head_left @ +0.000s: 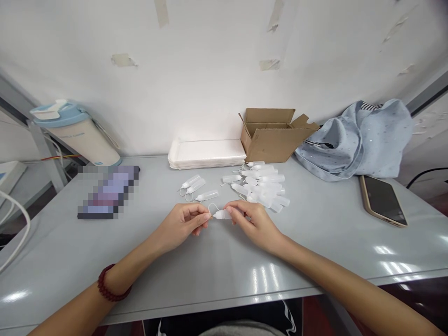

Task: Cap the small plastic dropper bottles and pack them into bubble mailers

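Held bottle: a small, translucent white plastic squeeze bottle (221, 214) is held over the middle of the glossy grey worktop (217, 275), its narrow nozzle turned left; whether the surface is touched cannot be told.
Right hand: the bottle's body is grasped between thumb and fingers by the right hand (254, 225), and largely covered.
Left hand: thumb and fingertips of the left hand (185, 221) are pinched together at the nozzle end, apparently on the thin white looped strap (213, 204); what is tucked inside cannot be seen.
Handling: the bottle should be light, smooth and rather slippery, with soft walls that may dent if squeezed; the strap looks flexible and easily bent.
Best hold: the body is best pinched lightly near the firmer shoulder, with the nozzle left free.
Loose bottles: a pile of similar translucent white bottles (264, 184) is seen just beyond, to the right.
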`<state>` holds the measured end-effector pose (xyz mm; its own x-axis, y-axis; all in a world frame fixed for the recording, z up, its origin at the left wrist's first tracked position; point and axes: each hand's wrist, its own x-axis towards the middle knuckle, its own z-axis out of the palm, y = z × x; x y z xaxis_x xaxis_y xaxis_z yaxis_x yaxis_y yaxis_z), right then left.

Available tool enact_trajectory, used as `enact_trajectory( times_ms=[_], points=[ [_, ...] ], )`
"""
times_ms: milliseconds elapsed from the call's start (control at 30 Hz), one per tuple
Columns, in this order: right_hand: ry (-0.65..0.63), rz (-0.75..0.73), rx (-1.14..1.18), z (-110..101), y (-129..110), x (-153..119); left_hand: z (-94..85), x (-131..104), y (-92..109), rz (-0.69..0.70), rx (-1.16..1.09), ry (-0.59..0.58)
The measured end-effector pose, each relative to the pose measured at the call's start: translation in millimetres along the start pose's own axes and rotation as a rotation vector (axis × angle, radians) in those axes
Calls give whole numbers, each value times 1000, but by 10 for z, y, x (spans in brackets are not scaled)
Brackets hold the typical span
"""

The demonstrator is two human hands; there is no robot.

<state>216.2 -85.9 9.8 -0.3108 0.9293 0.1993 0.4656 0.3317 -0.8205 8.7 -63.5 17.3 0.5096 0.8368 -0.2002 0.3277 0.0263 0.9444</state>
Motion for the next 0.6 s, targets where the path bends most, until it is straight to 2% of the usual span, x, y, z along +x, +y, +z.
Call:
enact_trajectory(
  times_ms=[367,600],
  points=[
    [-20,-81,-75,58,19,-40,62,-23,-20,-33,75,-2],
    [15,-23,-36,-32,-41,7,26,-20,63,14,92,55]
  ],
)
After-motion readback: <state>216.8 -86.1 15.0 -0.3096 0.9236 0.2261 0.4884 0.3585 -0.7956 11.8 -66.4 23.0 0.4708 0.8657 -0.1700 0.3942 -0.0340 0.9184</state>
